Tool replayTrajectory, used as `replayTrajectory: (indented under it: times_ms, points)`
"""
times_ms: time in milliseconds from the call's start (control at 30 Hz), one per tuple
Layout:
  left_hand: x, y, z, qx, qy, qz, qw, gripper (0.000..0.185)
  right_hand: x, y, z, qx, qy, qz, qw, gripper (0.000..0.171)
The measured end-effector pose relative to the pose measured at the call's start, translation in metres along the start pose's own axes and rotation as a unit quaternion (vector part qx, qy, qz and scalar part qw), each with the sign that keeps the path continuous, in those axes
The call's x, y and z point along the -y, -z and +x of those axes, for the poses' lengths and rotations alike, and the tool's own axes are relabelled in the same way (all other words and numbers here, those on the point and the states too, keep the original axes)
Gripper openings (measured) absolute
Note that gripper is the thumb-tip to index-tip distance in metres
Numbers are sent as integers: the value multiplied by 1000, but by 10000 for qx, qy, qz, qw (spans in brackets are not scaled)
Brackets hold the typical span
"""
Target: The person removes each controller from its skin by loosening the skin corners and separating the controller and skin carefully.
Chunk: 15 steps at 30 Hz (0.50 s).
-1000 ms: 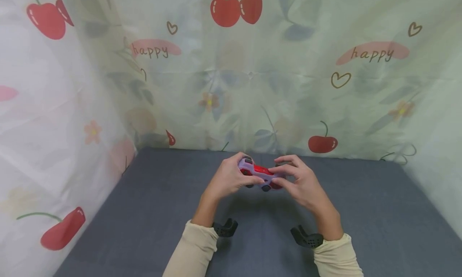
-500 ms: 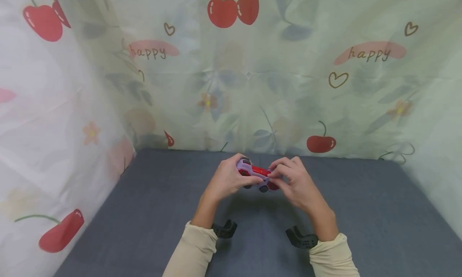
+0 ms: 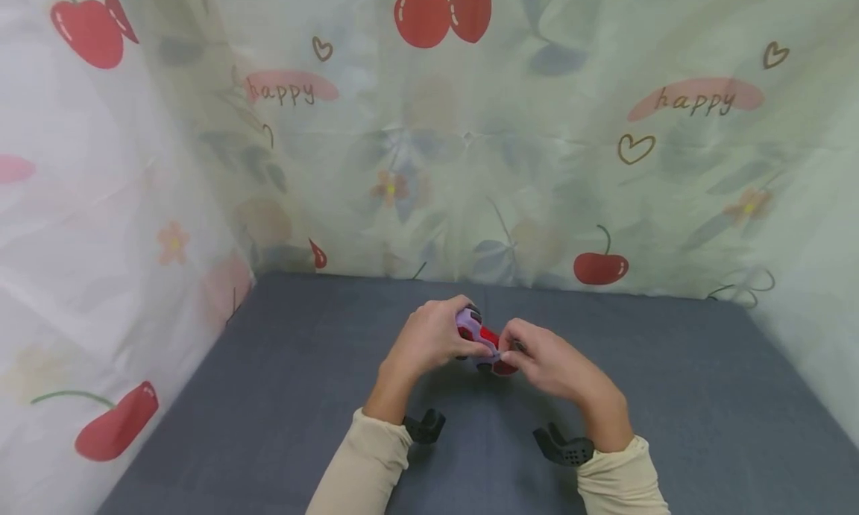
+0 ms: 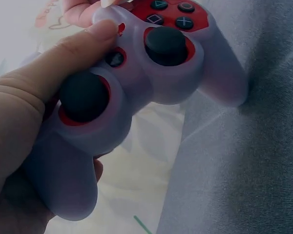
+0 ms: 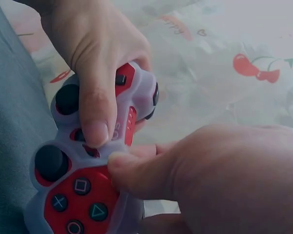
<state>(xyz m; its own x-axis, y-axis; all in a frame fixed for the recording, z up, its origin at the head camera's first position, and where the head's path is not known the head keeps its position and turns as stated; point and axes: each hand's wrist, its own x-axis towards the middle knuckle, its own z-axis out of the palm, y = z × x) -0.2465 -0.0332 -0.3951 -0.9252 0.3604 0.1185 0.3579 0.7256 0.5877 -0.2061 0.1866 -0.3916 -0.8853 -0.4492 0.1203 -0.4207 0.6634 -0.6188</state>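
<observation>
A red game controller [image 5: 98, 179] in a translucent lilac silicone cover [image 4: 141, 85] is held tilted above the table, in both hands. My left hand [image 3: 429, 336] grips one handle, its thumb laid across the middle of the front face. My right hand [image 3: 553, 362] pinches the cover's upper edge between thumb and fingers, beside the triangle button [image 5: 98, 211]. In the left wrist view the two black thumbsticks [image 4: 166, 46] poke out through holes in the cover. The far shoulder of the controller lies partly hidden behind my right hand in the head view.
Beneath the hands spreads a dark grey cloth-covered table [image 3: 302, 396]. A pale curtain [image 3: 463, 202] printed with cherries and "happy" hangs along its back, and another stretch hangs at the left. Black camera mounts [image 3: 564, 448] sit on both wrists.
My right hand's fingers have come from spread around the controller's end to a pinch on the cover's edge. Both hands and the controller have come lower, and the controller tilts more.
</observation>
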Motion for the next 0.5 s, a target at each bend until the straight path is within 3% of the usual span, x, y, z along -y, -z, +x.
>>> replayTrajectory:
  times_ms: [67, 300, 500]
  points:
    - [0, 1, 0, 27, -123, 136, 9998, 56, 1, 0, 1, 276, -205, 69, 9994, 11]
    - [0, 1, 2, 239, -158, 125, 9995, 56, 4, 3, 4, 605, -474, 53, 9970, 4]
    - [-3, 3, 1, 445, -109, 142, 9989, 51, 4, 8, 3, 873, -834, 479, 9915, 7]
